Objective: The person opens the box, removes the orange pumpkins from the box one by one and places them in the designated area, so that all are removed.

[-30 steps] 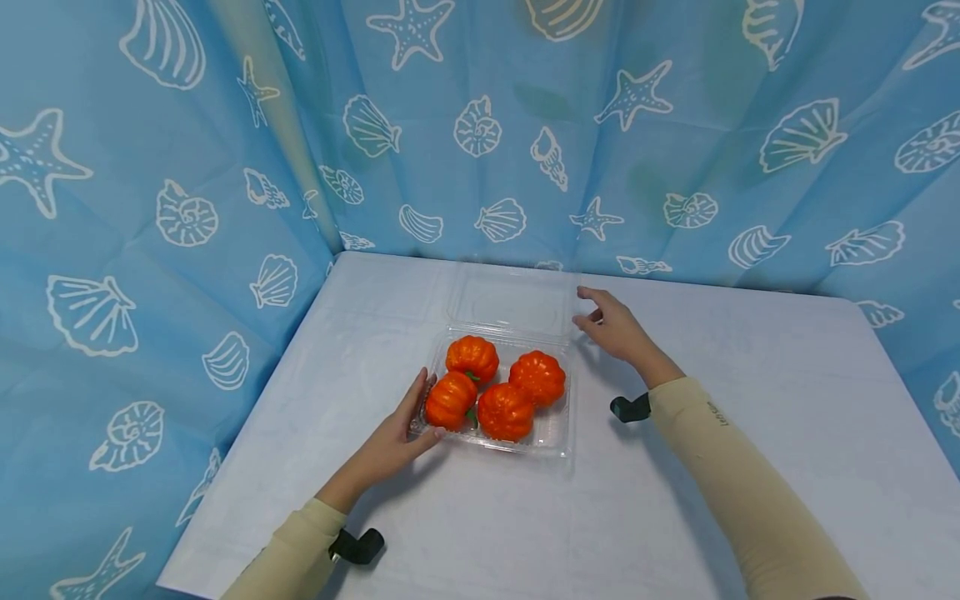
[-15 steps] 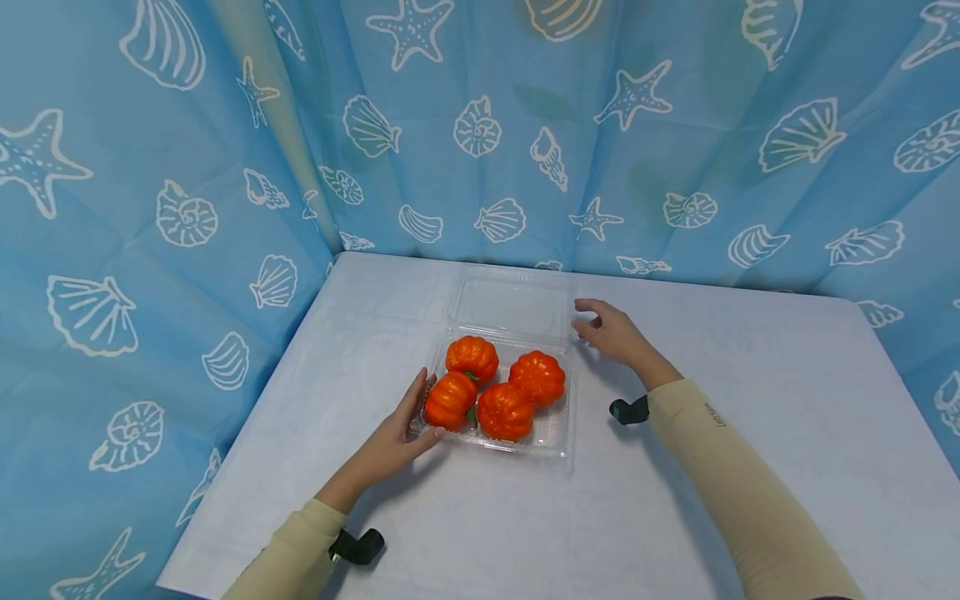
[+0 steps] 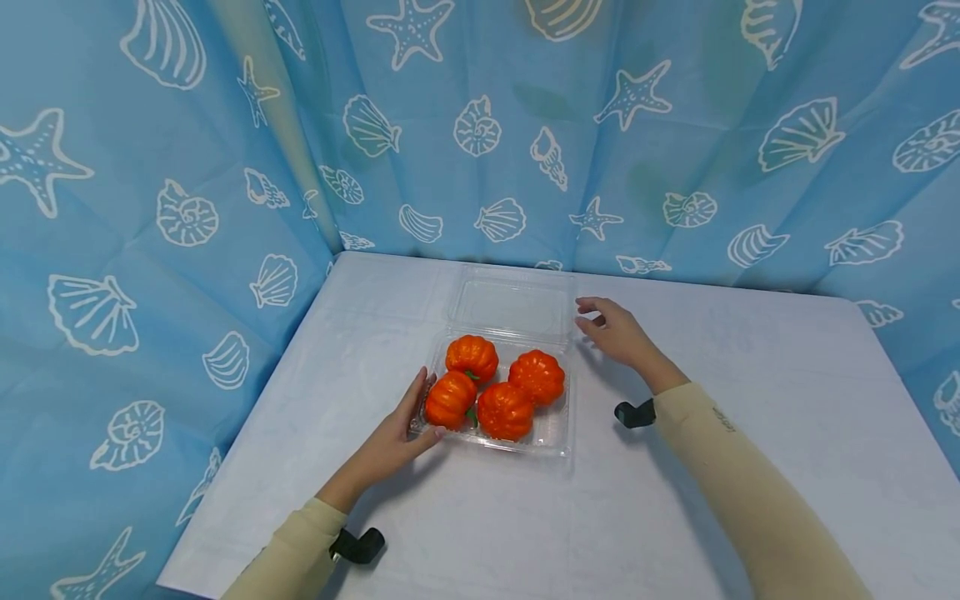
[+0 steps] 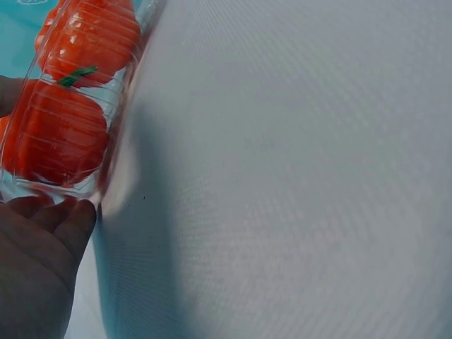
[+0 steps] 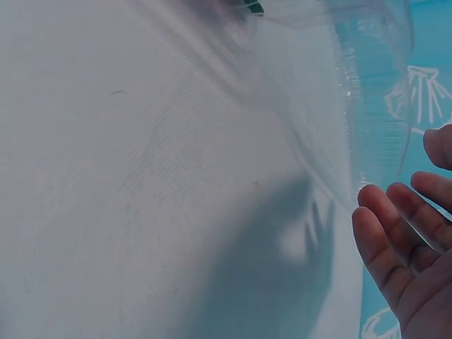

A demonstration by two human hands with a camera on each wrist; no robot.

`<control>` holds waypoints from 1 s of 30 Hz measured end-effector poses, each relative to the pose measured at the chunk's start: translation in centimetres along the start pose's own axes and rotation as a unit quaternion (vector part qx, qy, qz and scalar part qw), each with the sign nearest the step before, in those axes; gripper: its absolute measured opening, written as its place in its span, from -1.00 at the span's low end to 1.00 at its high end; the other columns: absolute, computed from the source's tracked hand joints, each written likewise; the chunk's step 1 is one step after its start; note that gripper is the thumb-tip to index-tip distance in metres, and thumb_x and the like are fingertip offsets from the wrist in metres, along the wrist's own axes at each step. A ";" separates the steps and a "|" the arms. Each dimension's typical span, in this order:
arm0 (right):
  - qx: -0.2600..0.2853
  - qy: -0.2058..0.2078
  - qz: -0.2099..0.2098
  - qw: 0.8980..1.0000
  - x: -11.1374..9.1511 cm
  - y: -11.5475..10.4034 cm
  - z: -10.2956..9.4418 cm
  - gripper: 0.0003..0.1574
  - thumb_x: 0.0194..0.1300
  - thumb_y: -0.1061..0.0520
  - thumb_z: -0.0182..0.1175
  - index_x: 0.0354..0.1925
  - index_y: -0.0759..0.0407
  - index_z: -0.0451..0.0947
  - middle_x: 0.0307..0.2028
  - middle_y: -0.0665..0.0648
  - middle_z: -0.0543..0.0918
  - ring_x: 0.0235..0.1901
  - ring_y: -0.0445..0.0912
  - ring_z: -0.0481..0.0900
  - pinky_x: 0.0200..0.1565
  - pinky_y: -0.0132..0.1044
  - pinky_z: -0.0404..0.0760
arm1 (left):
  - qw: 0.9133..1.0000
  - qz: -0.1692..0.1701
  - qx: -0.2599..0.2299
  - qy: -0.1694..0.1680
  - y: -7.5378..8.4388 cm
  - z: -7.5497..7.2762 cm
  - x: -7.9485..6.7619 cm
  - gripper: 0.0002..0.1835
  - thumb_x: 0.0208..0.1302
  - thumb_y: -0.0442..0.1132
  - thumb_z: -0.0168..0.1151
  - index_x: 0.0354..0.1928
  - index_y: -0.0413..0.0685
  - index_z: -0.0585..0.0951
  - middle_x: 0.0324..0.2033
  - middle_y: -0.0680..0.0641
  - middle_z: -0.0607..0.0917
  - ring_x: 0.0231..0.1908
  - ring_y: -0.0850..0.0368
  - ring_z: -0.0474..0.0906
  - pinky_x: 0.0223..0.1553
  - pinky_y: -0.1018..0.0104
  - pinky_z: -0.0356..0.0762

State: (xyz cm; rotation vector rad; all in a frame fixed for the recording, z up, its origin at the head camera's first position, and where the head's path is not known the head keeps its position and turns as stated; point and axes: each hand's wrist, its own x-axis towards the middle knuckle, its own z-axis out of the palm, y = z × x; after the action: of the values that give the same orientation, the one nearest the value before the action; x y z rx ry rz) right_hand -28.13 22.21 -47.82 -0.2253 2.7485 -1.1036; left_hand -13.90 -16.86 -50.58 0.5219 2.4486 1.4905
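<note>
A clear plastic clamshell container (image 3: pixel 551 433) sits on the white table with several small orange pumpkins (image 3: pixel 506 412) in its base. Its clear lid (image 3: pixel 512 307) is folded back toward the curtain. My left hand (image 3: pixel 386 446) holds the base at its near left corner, thumb at the front wall and fingers along the left side. In the left wrist view, fingertips (image 4: pixel 83 212) meet the ribbed end of the base. Beside the lid's right edge is my right hand (image 3: pixel 615 332), fingers loosely bent and holding nothing; the right wrist view has its fingertips (image 5: pixel 369 219) close to the lid's rim.
A blue curtain (image 3: pixel 450 183) printed with white shells and starfish hangs along the back and left edges of the white table (image 3: pixel 750 400). Black wrist mounts (image 3: pixel 635 413) jut inward from both sleeves.
My right hand has come slightly nearer, down along the lid's right edge, with its fingers a little closer together. The lid has settled slightly lower. My left hand and the pumpkins have stayed put.
</note>
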 end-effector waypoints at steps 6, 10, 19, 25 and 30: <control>-0.011 0.010 -0.014 1.000 -0.8 -0.5 -0.5 -0.36 0.56 0.03 0.08 0.48 0.16 0.27 0.30 0.31 0.45 0.21 0.21 0.46 0.21 0.14 0.56 | 1.000 0.000 0.003 0.000 0.3 0.0 0.0 0.02 0.41 -0.10 0.30 0.65 0.02 -0.17 0.59 -0.09 0.10 0.55 -0.09 0.03 0.49 -0.08 0.04; -0.007 0.013 -0.039 0.999 -1.7 -1.1 -0.8 -0.39 0.56 0.05 0.10 0.46 0.16 0.31 0.27 0.30 0.47 0.18 0.20 0.49 0.20 0.13 0.58 | 1.000 0.000 0.004 -0.001 0.5 -0.1 -0.1 0.03 0.40 -0.10 0.31 0.65 0.01 -0.18 0.58 -0.09 0.10 0.55 -0.08 0.03 0.49 -0.06 0.04; -0.002 0.001 -0.099 0.995 -3.8 -3.5 -0.4 -0.46 0.47 0.10 0.22 0.35 0.13 0.46 0.18 0.19 0.57 0.07 0.07 0.57 0.16 0.04 0.62 | 1.000 -0.005 0.005 -0.002 0.5 0.0 -0.1 0.04 0.40 -0.10 0.31 0.65 0.03 -0.19 0.58 -0.08 0.10 0.55 -0.07 0.03 0.49 -0.06 0.03; -0.005 -0.022 -0.132 0.991 -5.0 -4.5 0.4 -0.44 0.39 0.13 0.30 0.32 0.11 0.50 0.14 0.24 0.60 0.01 0.04 0.61 0.09 0.01 0.67 | 1.000 -0.009 0.004 -0.003 0.6 0.0 -0.1 0.04 0.39 -0.11 0.31 0.65 0.04 -0.19 0.58 -0.08 0.10 0.55 -0.06 0.03 0.50 -0.05 0.03; -0.015 -0.043 -0.139 0.989 -5.6 -5.1 1.0 -0.39 0.35 0.12 0.33 0.33 0.13 0.49 0.12 0.22 0.61 0.00 0.03 0.61 0.08 0.03 0.67 | 1.000 -0.012 0.005 -0.001 0.8 0.0 -0.1 0.04 0.39 -0.10 0.31 0.65 0.02 -0.18 0.58 -0.09 0.10 0.56 -0.05 0.02 0.50 -0.06 0.02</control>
State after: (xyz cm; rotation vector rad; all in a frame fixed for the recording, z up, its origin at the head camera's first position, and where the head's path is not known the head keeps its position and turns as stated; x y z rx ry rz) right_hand -22.07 19.07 -44.44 -0.6620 2.7154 -1.0839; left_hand -13.66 -16.59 -49.87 0.4943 2.4524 1.4696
